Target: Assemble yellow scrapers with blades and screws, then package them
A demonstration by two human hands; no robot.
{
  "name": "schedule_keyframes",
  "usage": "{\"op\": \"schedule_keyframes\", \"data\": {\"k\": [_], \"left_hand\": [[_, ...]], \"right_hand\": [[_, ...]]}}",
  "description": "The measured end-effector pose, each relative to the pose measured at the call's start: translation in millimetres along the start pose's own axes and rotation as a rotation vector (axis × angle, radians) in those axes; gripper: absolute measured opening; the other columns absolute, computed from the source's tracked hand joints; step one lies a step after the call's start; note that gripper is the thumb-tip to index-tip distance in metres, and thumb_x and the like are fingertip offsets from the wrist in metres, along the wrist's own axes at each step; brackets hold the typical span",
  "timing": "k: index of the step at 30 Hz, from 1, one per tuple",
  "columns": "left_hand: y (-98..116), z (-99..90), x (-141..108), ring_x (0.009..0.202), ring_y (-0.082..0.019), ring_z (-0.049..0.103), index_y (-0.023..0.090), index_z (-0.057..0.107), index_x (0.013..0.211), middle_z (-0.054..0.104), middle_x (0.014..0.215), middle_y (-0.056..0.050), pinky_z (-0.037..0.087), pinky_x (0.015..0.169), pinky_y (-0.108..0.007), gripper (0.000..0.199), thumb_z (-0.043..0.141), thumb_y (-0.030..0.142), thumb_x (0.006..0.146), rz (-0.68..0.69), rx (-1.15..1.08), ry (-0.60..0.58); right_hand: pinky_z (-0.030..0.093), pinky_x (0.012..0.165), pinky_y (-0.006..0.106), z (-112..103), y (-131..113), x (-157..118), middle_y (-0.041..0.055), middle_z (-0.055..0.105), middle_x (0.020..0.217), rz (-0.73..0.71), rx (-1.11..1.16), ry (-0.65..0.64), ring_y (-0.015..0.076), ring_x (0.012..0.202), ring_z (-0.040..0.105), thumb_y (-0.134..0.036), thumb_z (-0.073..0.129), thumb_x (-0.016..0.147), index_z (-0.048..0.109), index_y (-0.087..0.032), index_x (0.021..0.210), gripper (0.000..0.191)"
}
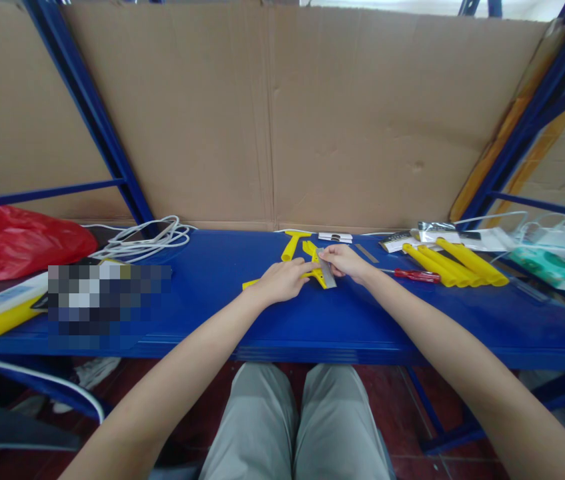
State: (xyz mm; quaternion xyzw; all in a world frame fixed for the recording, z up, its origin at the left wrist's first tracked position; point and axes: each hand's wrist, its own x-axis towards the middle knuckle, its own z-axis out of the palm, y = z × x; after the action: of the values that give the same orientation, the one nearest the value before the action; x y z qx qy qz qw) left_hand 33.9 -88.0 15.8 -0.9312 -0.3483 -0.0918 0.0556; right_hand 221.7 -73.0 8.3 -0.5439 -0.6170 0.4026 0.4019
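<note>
Near the middle of the blue table, my left hand is closed on a yellow scraper-like tool, whose handle end pokes out left of the hand. My right hand pinches a flat grey metal blade that lies against the tool's wide head. Just behind them rests another yellow T-shaped piece. A thin metal strip lies right of my right hand, and a red-handled screwdriver is farther right.
Several yellow tubes lie at the right, near packets and a green-white package. White cable coils and a red bag are at the left. A small white box sits at the back by the cardboard.
</note>
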Motion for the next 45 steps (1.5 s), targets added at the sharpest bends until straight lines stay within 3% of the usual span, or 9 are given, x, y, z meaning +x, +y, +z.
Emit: {"op": "schedule_keyframes", "data": {"k": [7, 12, 18, 24, 31, 39, 45], "left_hand": [[-6, 3.1, 2, 0.109, -0.024, 0.058, 0.027, 0.044, 0.132, 0.059, 0.123, -0.006, 0.045, 0.090, -0.036, 0.046, 0.048, 0.035, 0.087, -0.129, -0.051, 0.038], [-4, 0.7, 2, 0.105, -0.025, 0.061, 0.028, 0.046, 0.131, 0.063, 0.117, -0.006, 0.047, 0.086, -0.036, 0.046, 0.050, 0.037, 0.086, -0.170, -0.029, 0.034], [-4, 0.3, 3, 0.102, -0.025, 0.062, 0.028, 0.048, 0.129, 0.066, 0.111, -0.005, 0.048, 0.083, -0.036, 0.045, 0.050, 0.038, 0.085, -0.195, -0.017, 0.042], [-3, -0.8, 2, 0.100, -0.025, 0.063, 0.028, 0.048, 0.128, 0.066, 0.108, -0.006, 0.048, 0.083, -0.035, 0.043, 0.049, 0.037, 0.086, -0.196, -0.021, 0.045], [-5, -0.6, 0, 0.101, -0.023, 0.061, 0.030, 0.044, 0.132, 0.063, 0.110, -0.005, 0.048, 0.083, -0.033, 0.044, 0.044, 0.035, 0.088, -0.139, -0.007, 0.039], [-1, 2.9, -1, 0.089, -0.017, 0.059, 0.038, 0.030, 0.140, 0.052, 0.102, -0.005, 0.047, 0.079, -0.030, 0.053, 0.031, 0.017, 0.091, 0.019, 0.104, -0.048], [2, 3.6, -2, 0.086, -0.019, 0.059, 0.039, 0.030, 0.139, 0.051, 0.101, -0.007, 0.048, 0.071, -0.030, 0.057, 0.028, 0.013, 0.089, 0.001, 0.145, -0.048]], "right_hand": [[0.020, 0.030, 0.018, -2, 1, -1, -0.0076, 0.035, 0.032, 0.114, -0.040, -0.002, 0.0056, 0.027, 0.029, -0.028, 0.049, 0.088, 0.045, -0.019, 0.066, 0.024], [0.025, 0.033, 0.021, 1, 8, 3, -0.0045, 0.043, 0.037, 0.010, -0.254, 0.092, 0.0077, 0.030, 0.036, -0.031, 0.051, 0.086, 0.051, -0.018, 0.068, 0.022], [0.041, 0.053, 0.024, 2, 15, 10, 0.0059, 0.065, 0.065, -0.137, -0.479, 0.158, 0.0155, 0.057, 0.058, -0.037, 0.054, 0.084, 0.061, -0.017, 0.082, 0.022], [0.043, 0.066, 0.027, 5, 13, 9, 0.0106, 0.069, 0.079, -0.163, -0.621, 0.198, 0.0204, 0.075, 0.063, -0.032, 0.050, 0.086, 0.059, -0.015, 0.101, 0.024], [0.043, 0.060, 0.026, 8, 14, 10, 0.0065, 0.065, 0.070, -0.196, -0.545, 0.227, 0.0177, 0.066, 0.061, -0.027, 0.051, 0.084, 0.057, -0.016, 0.098, 0.018], [0.039, 0.045, 0.021, 4, 18, 12, -0.0039, 0.056, 0.057, -0.129, -0.080, 0.152, 0.0107, 0.046, 0.051, -0.032, 0.058, 0.077, 0.046, -0.021, 0.090, 0.021], [0.040, 0.047, 0.022, 7, 15, 10, -0.0034, 0.057, 0.061, -0.232, -0.168, 0.212, 0.0123, 0.050, 0.053, -0.037, 0.055, 0.078, 0.044, -0.022, 0.101, 0.030]]}}
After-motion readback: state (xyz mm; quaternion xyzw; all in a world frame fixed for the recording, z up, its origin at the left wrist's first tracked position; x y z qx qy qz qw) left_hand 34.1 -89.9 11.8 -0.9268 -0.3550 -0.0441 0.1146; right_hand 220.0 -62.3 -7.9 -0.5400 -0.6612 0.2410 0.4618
